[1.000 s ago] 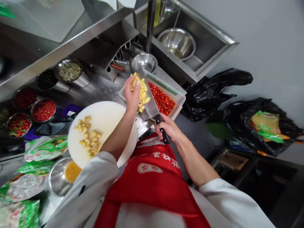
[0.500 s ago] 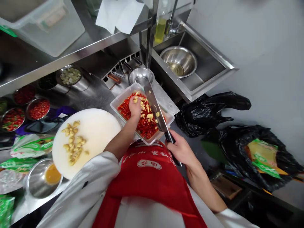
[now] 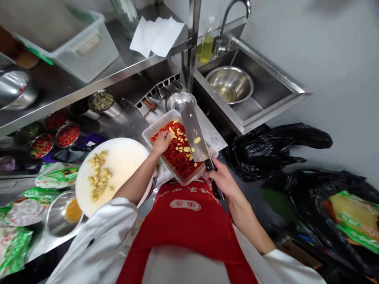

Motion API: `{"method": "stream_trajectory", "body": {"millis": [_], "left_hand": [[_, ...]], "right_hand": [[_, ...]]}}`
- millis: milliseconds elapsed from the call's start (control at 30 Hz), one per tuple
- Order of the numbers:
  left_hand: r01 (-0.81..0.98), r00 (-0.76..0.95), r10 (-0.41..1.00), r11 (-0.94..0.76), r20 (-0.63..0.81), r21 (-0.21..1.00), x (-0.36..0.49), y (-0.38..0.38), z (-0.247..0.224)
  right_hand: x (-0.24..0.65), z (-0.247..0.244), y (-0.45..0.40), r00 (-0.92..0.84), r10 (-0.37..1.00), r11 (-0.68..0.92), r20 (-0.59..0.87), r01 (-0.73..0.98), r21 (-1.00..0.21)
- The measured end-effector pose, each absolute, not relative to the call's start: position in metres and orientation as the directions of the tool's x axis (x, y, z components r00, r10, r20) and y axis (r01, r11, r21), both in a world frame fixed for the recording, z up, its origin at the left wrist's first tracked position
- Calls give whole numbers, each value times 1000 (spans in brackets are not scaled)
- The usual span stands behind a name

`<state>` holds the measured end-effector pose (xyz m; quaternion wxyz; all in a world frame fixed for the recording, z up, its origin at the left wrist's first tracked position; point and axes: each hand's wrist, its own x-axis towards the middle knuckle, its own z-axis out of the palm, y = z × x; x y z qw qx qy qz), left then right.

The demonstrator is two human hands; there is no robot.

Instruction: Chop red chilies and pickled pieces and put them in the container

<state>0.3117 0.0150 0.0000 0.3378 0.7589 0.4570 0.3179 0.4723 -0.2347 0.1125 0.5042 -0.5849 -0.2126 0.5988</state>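
Note:
My right hand (image 3: 222,180) grips the black handle of a cleaver (image 3: 193,128), its broad blade tilted over the right side of a clear plastic container (image 3: 145,134). Several pale yellow slices, probably ginger, cling to the blade. Chopped red chilies (image 3: 185,167) fill the container, with more yellow slices (image 3: 181,149) scattered on top. My left hand (image 3: 161,142) is over the container's left side, close above the chilies, its fingers curled together; what they hold, if anything, is hidden. Below my left forearm is a round white cutting board (image 3: 126,156) bearing knobbly yellow pieces (image 3: 99,177).
A small metal pan (image 3: 177,99) is just behind the container. To the right, a sink (image 3: 263,102) holds a steel bowl (image 3: 245,85). Black bags (image 3: 275,146) lie lower right. A metal shelf (image 3: 89,88) overhangs pots of chopped ingredients. A bowl of orange liquid (image 3: 57,221) stands left.
My left hand has moved leftward from the container's middle, off the yellow slices. The cleaver blade has turned to show more of its flat face. The whole view has shifted slightly.

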Motion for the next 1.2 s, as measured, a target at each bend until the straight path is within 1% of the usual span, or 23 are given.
{"method": "stream_trajectory", "body": {"millis": [67, 100, 200, 233, 300, 367, 400, 467, 533, 600, 667, 700, 733, 800, 833, 867, 900, 967, 1067, 1133, 1200], "left_hand": [[508, 406, 902, -353, 143, 786, 323, -19, 21], [517, 443, 885, -382, 142, 767, 330, -36, 32], [433, 605, 763, -554, 226, 711, 357, -76, 54], [430, 605, 757, -569, 244, 701, 364, -82, 54], [499, 492, 838, -494, 237, 712, 374, -80, 43], [600, 311, 937, -323, 158, 732, 372, -66, 23], [634, 248, 963, -243, 104, 734, 368, -58, 12], [662, 196, 981, -136, 5, 737, 356, -46, -4], [651, 185, 982, -88, -45, 754, 345, -43, -9], [608, 134, 991, -72, -13, 791, 339, -48, -5], [572, 111, 992, -111, 57, 813, 339, -55, 2], [576, 159, 984, -156, 78, 802, 340, -58, 6], [605, 271, 961, -215, 55, 767, 341, -59, 8], [682, 529, 841, -345, -109, 644, 340, -58, 12], [694, 612, 768, -408, -188, 593, 337, -56, 14], [690, 659, 716, -453, -231, 564, 331, -53, 15], [682, 674, 702, -470, -231, 561, 324, -49, 17], [670, 617, 776, -430, -131, 606, 301, -42, 21], [670, 372, 926, -320, 71, 670, 247, -33, 22], [701, 211, 959, -284, 190, 655, 195, -31, 20], [775, 25, 969, -174, 245, 608, 135, -36, 18]], "right_hand": [[468, 107, -226, 175, 834, -413, -523, -431, -802], [465, 106, -222, 174, 823, -414, -540, -468, -781], [455, 103, -213, 171, 805, -411, -568, -528, -743], [452, 104, -212, 161, 807, -415, -569, -531, -739], [449, 104, -216, 139, 813, -424, -565, -524, -739], [449, 106, -223, 145, 821, -412, -553, -521, -748], [451, 107, -228, 161, 825, -394, -542, -523, -755], [455, 110, -237, 211, 831, -352, -515, -518, -779], [460, 114, -244, 257, 834, -327, -488, -482, -813], [464, 118, -249, 289, 832, -331, -472, -425, -843], [466, 119, -252, 311, 827, -345, -468, -377, -860], [466, 119, -253, 323, 824, -348, -465, -359, -866], [466, 119, -253, 335, 821, -352, -463, -342, -871], [464, 117, -252, 357, 814, -360, -459, -310, -880], [464, 116, -252, 364, 811, -366, -458, -295, -883], [463, 115, -250, 366, 810, -373, -458, -280, -885], [462, 113, -249, 366, 810, -382, -459, -266, -885], [458, 110, -247, 361, 810, -396, -462, -244, -885], [451, 103, -244, 332, 809, -429, -486, -233, -873], [443, 99, -241, 293, 815, -452, -501, -220, -864], [434, 95, -239, 234, 824, -481, -516, -192, -856]]}}
